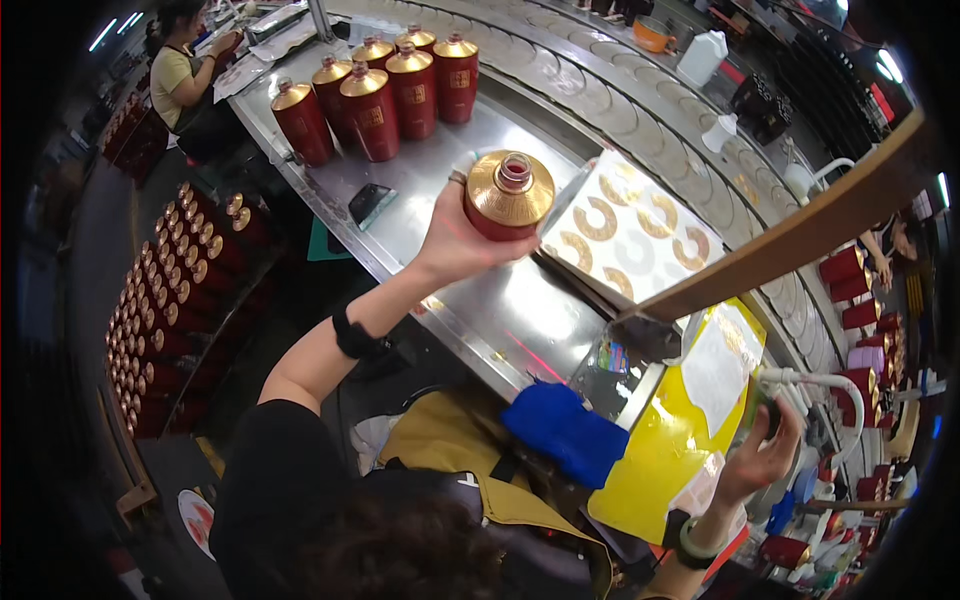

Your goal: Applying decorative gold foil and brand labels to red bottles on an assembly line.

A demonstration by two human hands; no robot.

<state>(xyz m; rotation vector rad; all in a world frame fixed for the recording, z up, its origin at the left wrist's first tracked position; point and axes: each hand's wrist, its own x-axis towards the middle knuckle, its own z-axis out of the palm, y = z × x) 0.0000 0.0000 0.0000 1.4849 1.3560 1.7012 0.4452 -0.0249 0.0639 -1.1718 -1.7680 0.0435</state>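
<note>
Left hand (pixel 452 238) in action, fingers wrapped round a red bottle (pixel 508 195), up over the middle of the worktop (pixel 470 325), between seven bottles (pixel 375 108) at its left end and a sheet of gold stickers (pixel 632 245). Looks like a holding step; the next move seems to call for a steady grip. Right hand (pixel 765 455), beside the yellow sheet (pixel 655 440): fingers curled, can't tell if gripping. The bottle's gold-shouldered, its clear neck uncapped.

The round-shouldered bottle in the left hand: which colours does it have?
Gold shoulder, red body; best in head view.
</note>
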